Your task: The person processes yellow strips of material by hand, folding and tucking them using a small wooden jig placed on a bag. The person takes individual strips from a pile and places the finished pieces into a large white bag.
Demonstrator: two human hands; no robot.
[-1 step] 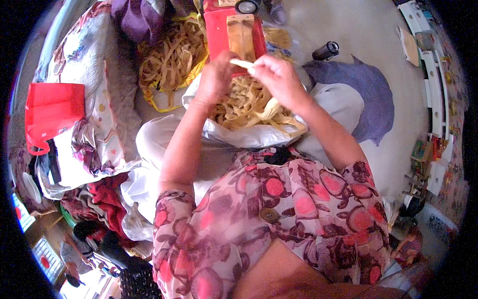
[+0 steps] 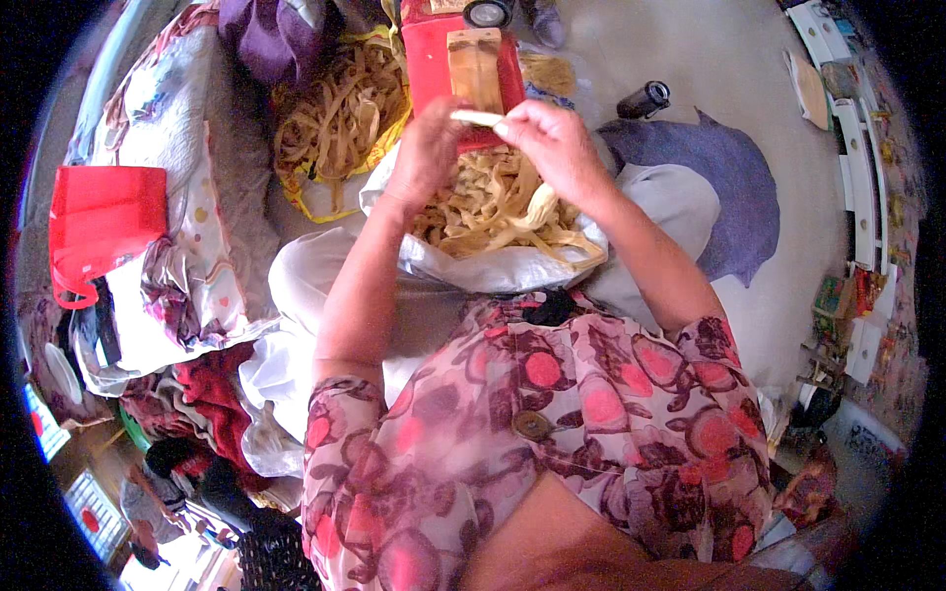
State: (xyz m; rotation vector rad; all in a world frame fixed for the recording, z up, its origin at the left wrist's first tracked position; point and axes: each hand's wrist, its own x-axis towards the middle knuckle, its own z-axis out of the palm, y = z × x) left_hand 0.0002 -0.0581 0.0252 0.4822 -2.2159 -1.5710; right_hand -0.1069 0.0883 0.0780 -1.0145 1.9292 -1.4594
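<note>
Pale, tan strips fill the white sack (image 2: 463,266) in the person's lap, and one short strip (image 2: 476,117) spans both hands above it. Left hand (image 2: 426,150) pinches its left end, right hand (image 2: 554,141) clamps the right end, each grip closed on it, seemingly to keep it taut. Just beyond stands a red stand with a wooden block (image 2: 473,64); far left, a yellow bag of more strips (image 2: 335,118).

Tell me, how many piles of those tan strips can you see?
2. One pile of tan strips fills the white bag under both hands. The other pile lies on the yellow sheet to its left. More may be hidden under the cloths.
</note>
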